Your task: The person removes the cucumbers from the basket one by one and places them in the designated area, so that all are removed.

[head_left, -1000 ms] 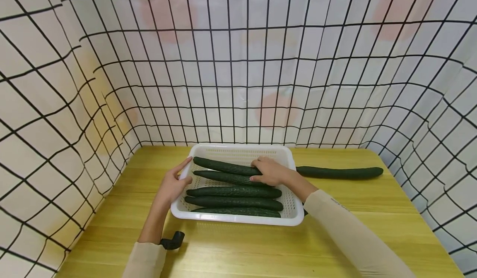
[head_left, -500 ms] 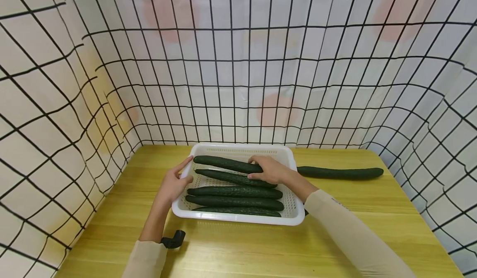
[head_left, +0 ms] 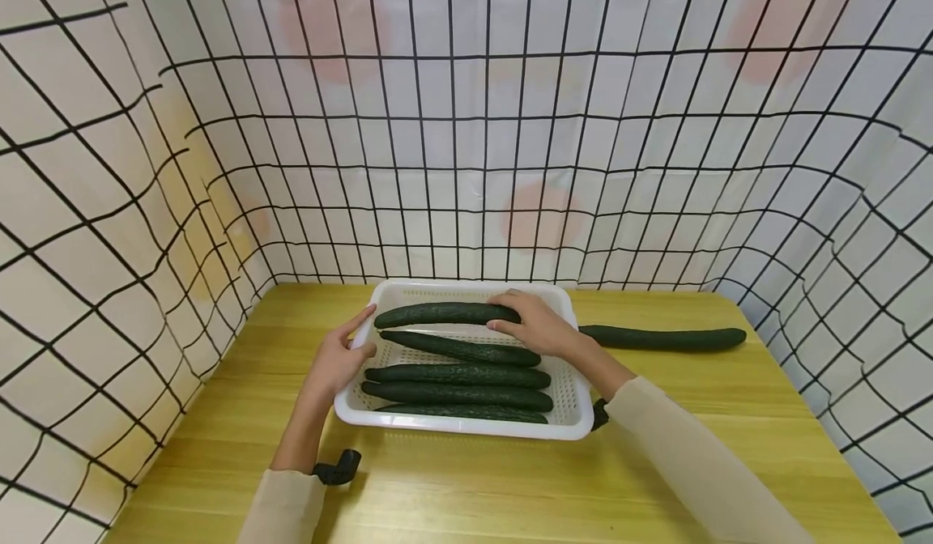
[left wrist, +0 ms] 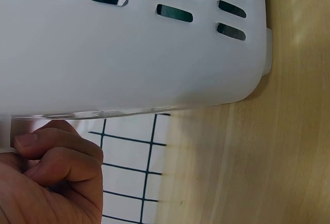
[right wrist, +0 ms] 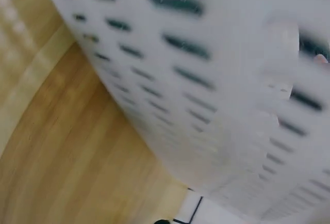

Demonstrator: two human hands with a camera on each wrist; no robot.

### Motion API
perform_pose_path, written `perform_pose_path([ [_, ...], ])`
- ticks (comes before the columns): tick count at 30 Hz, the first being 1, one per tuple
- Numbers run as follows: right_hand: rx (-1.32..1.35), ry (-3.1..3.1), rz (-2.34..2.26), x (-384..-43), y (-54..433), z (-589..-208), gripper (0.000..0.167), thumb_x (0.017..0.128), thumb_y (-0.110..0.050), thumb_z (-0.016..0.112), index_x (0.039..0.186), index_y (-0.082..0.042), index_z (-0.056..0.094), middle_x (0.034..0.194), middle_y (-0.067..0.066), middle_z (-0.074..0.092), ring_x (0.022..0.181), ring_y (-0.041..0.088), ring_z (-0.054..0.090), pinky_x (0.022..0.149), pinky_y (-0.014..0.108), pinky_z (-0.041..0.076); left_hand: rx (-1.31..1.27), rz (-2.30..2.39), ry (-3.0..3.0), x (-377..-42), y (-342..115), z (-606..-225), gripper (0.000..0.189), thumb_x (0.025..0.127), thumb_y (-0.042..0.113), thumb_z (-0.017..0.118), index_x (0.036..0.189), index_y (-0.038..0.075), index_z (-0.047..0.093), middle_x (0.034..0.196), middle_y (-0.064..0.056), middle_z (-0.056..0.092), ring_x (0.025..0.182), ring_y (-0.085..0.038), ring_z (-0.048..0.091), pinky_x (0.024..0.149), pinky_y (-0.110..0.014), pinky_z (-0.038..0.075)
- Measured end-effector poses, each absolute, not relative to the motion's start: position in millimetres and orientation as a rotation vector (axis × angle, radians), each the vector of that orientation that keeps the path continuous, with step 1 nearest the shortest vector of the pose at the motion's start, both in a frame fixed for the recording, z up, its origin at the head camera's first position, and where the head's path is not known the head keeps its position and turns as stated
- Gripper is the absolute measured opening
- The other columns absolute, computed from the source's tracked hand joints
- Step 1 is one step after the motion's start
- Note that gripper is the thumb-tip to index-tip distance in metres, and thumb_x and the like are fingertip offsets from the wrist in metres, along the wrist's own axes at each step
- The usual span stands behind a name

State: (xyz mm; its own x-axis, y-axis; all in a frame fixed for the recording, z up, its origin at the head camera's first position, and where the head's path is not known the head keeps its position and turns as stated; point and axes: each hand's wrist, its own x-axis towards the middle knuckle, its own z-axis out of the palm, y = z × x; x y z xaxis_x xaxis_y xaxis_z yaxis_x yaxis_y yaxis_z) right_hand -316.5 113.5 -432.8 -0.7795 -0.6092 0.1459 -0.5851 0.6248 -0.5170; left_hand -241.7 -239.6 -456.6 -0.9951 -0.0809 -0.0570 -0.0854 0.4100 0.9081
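In the head view, a white perforated plastic basket (head_left: 466,426) holds several dark green cucumbers lying side by side. My right hand (head_left: 538,325) reaches over the basket's right side and grips the right end of the farthest cucumber (head_left: 433,313). Closest to that one lies a slightly slanted cucumber (head_left: 459,348), apart from the hand. My left hand (head_left: 339,362) holds the basket's left rim; in the left wrist view its curled fingers (left wrist: 67,152) sit at the basket's edge. The basket's wall (right wrist: 232,79) fills most of the right wrist view and hides the right hand almost entirely.
Another cucumber (head_left: 670,339) lies on the wooden table (head_left: 452,487) to the right of the basket. Black wire mesh (head_left: 481,115) with white sheeting behind it encloses the back and both sides. A black wrist mount (head_left: 339,468) hangs by the left wrist.
The right hand has shifted back, bringing the right end of the farthest cucumber toward the basket's far side. The slanted cucumber beside it is now free of the fingers. The left hand has stayed put.
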Motion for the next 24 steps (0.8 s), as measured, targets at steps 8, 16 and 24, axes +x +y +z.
perform_pose_path([
  [8, -1.094, 2.839, -0.934, -297, 125, -408, 0.047, 0.103, -0.038, 0.06, 0.143, -0.014, 0.059, 0.136, 0.006, 0.061, 0.113, 0.024, 0.063, 0.094, 0.046, 0.052, -0.17, 1.663, 2.645, -242, -240, -457, 0.073, 0.089, 0.012, 0.063, 0.154, 0.04, 0.047, 0.067, -0.003, 0.051, 0.055, -0.014, 0.045, 0.054, -0.03, 0.047],
  [16, -1.005, 2.847, -1.012, -291, 156, -393, 0.051, 0.102, -0.04, 0.06, 0.147, -0.014, 0.056, 0.142, 0.007, 0.057, 0.133, 0.029, 0.054, 0.109, 0.054, 0.046, -0.179, 1.672, 2.642, -242, -241, -456, 0.072, 0.09, 0.012, 0.063, 0.155, 0.039, 0.046, 0.08, -0.014, 0.062, 0.067, -0.018, 0.057, 0.061, -0.033, 0.054],
  [24, -0.981, 2.913, -1.03, -289, 198, -389, 0.05, 0.104, -0.034, 0.06, 0.149, -0.013, 0.053, 0.149, 0.013, 0.053, 0.14, 0.036, 0.047, 0.113, 0.06, 0.039, -0.179, 1.668, 2.633, -241, -239, -454, 0.073, 0.09, 0.012, 0.062, 0.156, 0.038, 0.045, 0.089, -0.021, 0.065, 0.068, -0.019, 0.058, 0.061, -0.034, 0.055],
])
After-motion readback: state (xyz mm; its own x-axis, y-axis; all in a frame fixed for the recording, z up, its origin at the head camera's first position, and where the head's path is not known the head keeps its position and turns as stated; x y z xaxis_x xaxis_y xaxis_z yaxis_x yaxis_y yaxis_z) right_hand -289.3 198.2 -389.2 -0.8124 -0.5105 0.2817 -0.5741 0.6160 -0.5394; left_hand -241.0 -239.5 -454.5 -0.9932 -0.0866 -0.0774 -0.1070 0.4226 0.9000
